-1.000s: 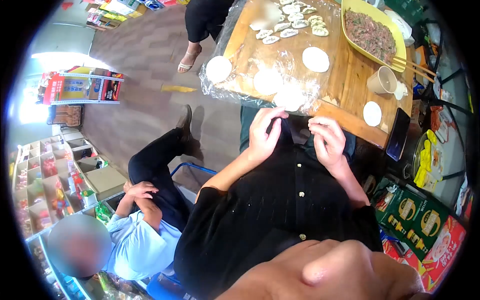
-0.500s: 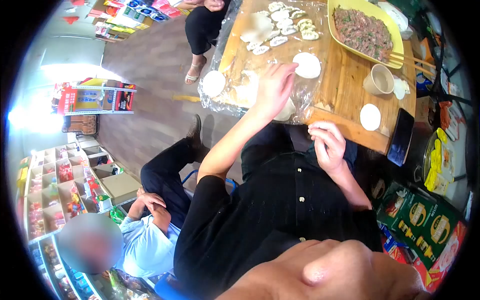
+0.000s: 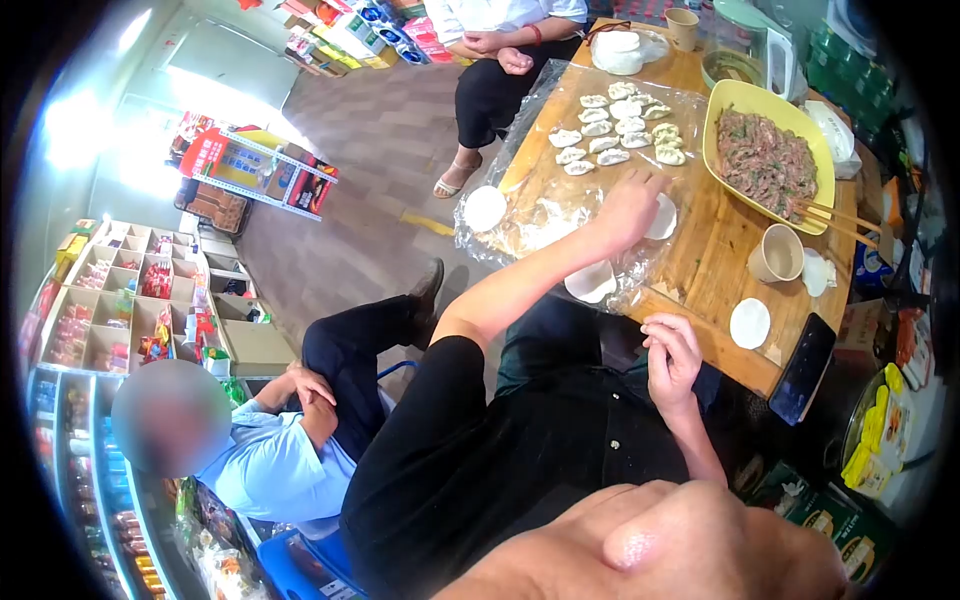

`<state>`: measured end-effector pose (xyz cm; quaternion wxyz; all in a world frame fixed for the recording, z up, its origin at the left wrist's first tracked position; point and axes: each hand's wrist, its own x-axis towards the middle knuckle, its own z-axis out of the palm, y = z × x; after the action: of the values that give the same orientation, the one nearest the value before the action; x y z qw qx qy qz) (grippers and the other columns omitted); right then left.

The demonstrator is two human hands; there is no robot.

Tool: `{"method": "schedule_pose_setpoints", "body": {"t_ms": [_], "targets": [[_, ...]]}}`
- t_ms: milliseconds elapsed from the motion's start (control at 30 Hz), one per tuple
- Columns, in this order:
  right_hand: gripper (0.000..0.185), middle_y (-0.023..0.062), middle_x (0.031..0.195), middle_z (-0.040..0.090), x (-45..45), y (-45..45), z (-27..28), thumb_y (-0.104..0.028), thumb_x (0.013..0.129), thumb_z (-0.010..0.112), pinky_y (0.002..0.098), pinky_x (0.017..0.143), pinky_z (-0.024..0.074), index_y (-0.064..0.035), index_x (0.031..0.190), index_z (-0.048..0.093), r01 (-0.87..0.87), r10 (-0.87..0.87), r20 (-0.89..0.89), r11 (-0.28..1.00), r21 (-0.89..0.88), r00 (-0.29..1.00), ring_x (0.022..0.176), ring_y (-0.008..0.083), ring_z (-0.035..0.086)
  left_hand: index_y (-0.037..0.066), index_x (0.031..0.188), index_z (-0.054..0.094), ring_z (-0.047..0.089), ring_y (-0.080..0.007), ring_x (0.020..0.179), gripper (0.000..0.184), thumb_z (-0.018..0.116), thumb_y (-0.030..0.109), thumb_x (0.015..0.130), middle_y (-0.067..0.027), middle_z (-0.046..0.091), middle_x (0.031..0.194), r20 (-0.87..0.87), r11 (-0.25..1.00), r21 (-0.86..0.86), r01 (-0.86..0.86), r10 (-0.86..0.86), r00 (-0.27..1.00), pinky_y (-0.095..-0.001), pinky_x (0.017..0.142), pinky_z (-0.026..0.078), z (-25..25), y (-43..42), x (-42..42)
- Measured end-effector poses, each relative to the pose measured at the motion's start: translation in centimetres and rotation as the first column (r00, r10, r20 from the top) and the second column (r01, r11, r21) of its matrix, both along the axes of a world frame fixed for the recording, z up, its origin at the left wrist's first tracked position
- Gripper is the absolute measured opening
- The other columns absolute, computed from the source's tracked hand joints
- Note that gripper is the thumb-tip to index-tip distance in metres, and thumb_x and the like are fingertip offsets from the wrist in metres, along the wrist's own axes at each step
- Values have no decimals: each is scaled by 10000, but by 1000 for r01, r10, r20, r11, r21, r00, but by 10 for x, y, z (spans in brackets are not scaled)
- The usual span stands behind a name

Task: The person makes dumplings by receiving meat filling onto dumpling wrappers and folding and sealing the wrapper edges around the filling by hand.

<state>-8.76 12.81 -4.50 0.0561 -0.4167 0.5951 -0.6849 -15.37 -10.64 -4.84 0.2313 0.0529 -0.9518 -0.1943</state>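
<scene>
My left hand reaches over the plastic-covered part of the table, its fingers bent and bunched beside a round dough wrapper. Whatever those fingers hold, if anything, is hidden. Just beyond the fingertips lies a group of folded dumplings. My right hand is at the table's near edge, fingers curled in toward the thumb, with nothing visible in it. Other wrappers lie at the near edge, on the left and on bare wood at the right.
A yellow tray holds minced filling and chopsticks. Nearby are a paper cup, a phone and a stack of wrappers. One person sits at the left, another beyond the table.
My left hand has moved from the near edge, up and right over the table toward the dumplings. My right hand stays near the edge. The view has shifted, showing more of the table's far side.
</scene>
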Motion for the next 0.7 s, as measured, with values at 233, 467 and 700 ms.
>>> {"method": "schedule_pose_setpoints", "body": {"t_ms": [233, 467, 700], "targets": [[231, 146, 1021, 618, -2, 0, 4, 120, 816, 515, 276, 669, 500, 14, 986, 630, 71, -70, -11, 997, 36, 997, 770, 186, 595, 72, 1160, 604, 583, -339, 894, 474, 555, -98, 721, -143, 597, 919, -59, 986, 162, 32, -22, 998, -425, 778, 479, 11, 13, 11], [333, 146, 1171, 577, -19, -15, 29, 31, 829, 611, 353, 894, 472, 19, 1160, 576, 370, -355, -159, 926, 77, 921, 1009, 276, 591, 97, 1239, 574, 594, -308, 837, 507, 606, -57, 757, -112, 591, 886, -146, 932, 306, 193, -154, 977, -403, 733, 487, 61, 46, 76], [283, 86, 1027, 609, -18, -15, 15, -31, 851, 677, 289, 794, 459, 15, 1121, 605, 13, -46, 104, 956, 293, 994, 902, 172, 583, 101, 1312, 546, 577, -239, 820, 537, 670, -8, 802, -75, 571, 884, -221, 829, 438, 348, -276, 935, -351, 746, 481, 77, 54, 133]]}}
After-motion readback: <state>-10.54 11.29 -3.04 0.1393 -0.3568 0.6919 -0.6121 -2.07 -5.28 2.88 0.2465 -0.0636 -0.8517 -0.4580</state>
